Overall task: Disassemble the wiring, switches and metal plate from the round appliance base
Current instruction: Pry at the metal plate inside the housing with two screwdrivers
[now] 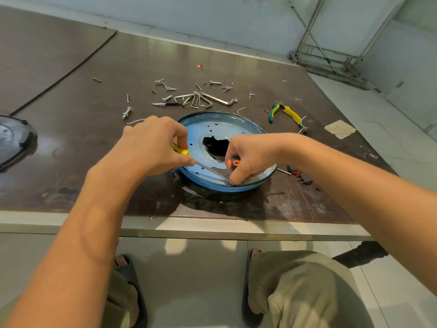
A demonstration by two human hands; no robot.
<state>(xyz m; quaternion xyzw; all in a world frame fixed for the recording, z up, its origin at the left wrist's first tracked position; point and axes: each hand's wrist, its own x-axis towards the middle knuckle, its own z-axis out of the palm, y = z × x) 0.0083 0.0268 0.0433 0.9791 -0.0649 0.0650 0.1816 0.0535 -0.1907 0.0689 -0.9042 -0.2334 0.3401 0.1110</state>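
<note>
The round appliance base (pixel 212 192) sits near the table's front edge, black underneath, with a blue-tinted metal plate (pixel 220 129) on top that has a jagged hole in its middle. My left hand (pixel 156 145) grips a yellow-handled screwdriver (pixel 181 150), whose shaft slants down to the right toward the plate's near rim. My right hand (pixel 246 157) grips an orange-and-black-handled screwdriver (pixel 233 164), with its fingertips down at the same near rim. Both tool tips are hidden under my right fingers.
Behind the base lie loose screws and bolts (pixel 126 112) and a bunch of hex keys (pixel 201 99). Yellow-green pliers (pixel 286 112) lie at the right, small red-and-black parts (pixel 296 174) by the base's right side. A dark round cover (pixel 14 140) sits at the left edge.
</note>
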